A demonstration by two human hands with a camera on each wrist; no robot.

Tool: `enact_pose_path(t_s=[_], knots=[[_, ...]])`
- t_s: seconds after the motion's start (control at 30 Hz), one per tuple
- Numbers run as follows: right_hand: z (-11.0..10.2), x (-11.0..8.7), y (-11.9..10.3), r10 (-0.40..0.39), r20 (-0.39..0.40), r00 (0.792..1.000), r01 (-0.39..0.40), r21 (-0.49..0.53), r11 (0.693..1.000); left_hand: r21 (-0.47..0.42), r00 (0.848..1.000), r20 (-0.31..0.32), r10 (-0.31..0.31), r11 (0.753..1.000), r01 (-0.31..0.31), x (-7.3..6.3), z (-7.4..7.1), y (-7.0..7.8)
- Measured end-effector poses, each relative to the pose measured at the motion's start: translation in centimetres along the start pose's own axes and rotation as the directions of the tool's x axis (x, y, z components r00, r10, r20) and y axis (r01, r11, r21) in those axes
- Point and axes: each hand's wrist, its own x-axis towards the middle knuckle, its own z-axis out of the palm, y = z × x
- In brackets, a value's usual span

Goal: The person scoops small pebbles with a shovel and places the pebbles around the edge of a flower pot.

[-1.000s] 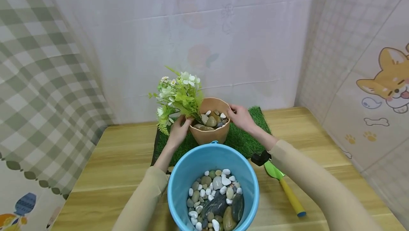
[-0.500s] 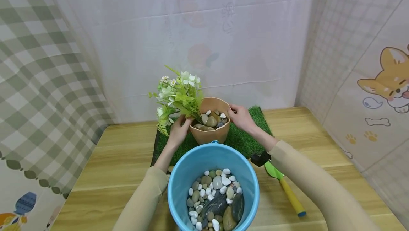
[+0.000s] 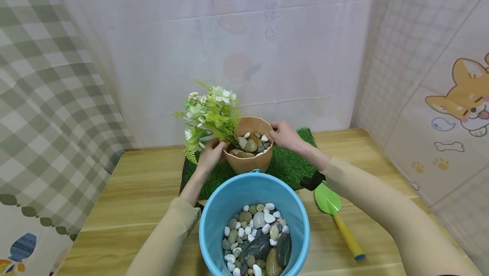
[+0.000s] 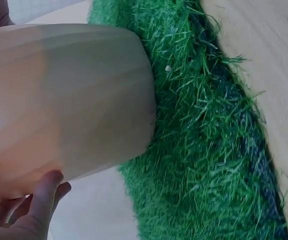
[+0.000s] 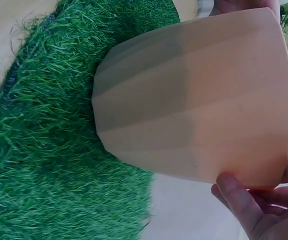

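A terracotta-coloured flower pot point(image 3: 246, 165) with a wavy rim stands on the artificial grass mat point(image 3: 296, 163). Stones point(image 3: 250, 145) lie inside it, and a bunch of artificial flowers point(image 3: 214, 116) leans out over its left side. My left hand point(image 3: 211, 153) holds the pot near the rim on the left, below the leaves. On the opposite side, my right hand point(image 3: 285, 135) grips the rim. In the left wrist view, the left thumb lies along the wall of the pot point(image 4: 83, 90). The right wrist view has the right thumb point(image 5: 236, 200) against the outer wall, other fingers partly hidden.
In front of the pot is a blue bucket point(image 3: 206, 229) holding pebbles and larger dark stones. A toy trowel point(image 3: 340, 221) with green blade and yellow handle lies right of it on the wooden table point(image 3: 133, 199). Cloth-covered walls point(image 3: 290, 55) enclose the back and sides.
My right hand and forearm have risen slightly, uncovering more of the trowel's green blade. The head view has shifted a little. Both hands stay on the pot.
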Motion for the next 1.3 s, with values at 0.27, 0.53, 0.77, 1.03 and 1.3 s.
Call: enact_pose_path(t_s=[0.27, 0.53, 0.77, 1.03, 1.3], knots=[[-0.4, 1.8, -2.9, 0.038, 0.076, 0.996, -0.038, -0.008, 0.999, -0.021, 0.997, -0.067, 0.029, 0.999, -0.030, -0.2, -1.9, 0.6], [1.3, 4.2, -5.5, 0.035, 0.193, 0.981, -0.052, 0.085, 0.995, 0.027, 0.997, -0.073, -0.017, 0.999, 0.019, -1.3, -5.9, 1.2], [3.2, 5.6, -6.0, -0.011, 0.248, 0.969, -0.004, 0.063, 0.998, 0.015, 0.995, -0.035, -0.095, 0.995, 0.095, -2.1, -7.5, 0.4], [4.6, 6.0, -5.4, -0.020, 0.269, 0.963, -0.003, 0.087, 0.996, 0.109, 0.993, -0.022, -0.113, 0.987, 0.115, -1.7, -8.6, -1.4], [4.8, 6.5, -5.1, -0.034, 0.275, 0.961, 0.039, -0.013, 0.999, 0.048, 0.992, 0.091, -0.085, 0.996, 0.081, -1.0, -9.3, -2.6]])
